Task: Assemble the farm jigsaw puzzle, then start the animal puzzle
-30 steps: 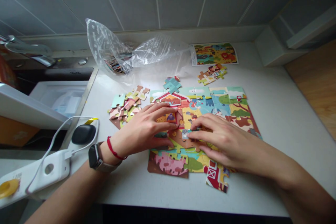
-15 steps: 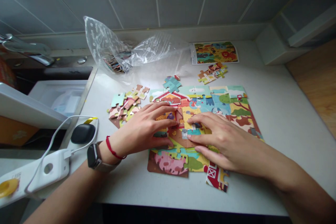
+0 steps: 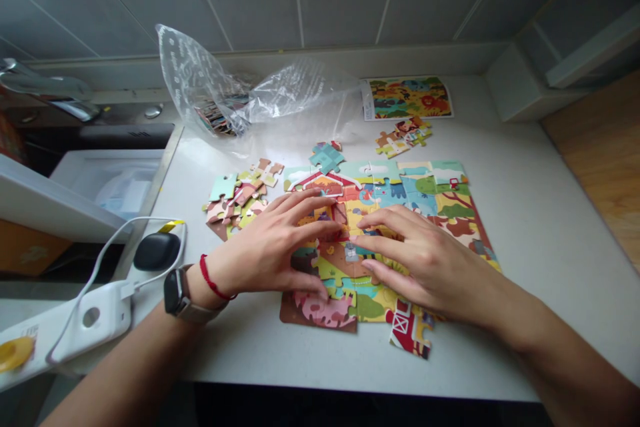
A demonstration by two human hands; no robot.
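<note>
A colourful farm jigsaw puzzle lies largely joined on the white counter. My left hand rests over its left part, fingers spread, the thumb by the pink pig section. Flat on the middle of the puzzle is my right hand, its fingers stretched left towards the red barn door. Neither hand grips anything. Loose barn pieces stick out below the right hand, partly overlapped by the puzzle's lower edge. Teal pieces lie at the top edge. Both palms hide parts of the puzzle.
Loose puzzle pieces are heaped to the left. More pieces lie below a picture card. Behind stands a clear plastic bag with pieces in it. A power strip with a cable and a sink are at left.
My right hand has slid slightly up and left across the puzzle. My left thumb has moved down towards the pig section, widening the spread. The view has shifted a little.
</note>
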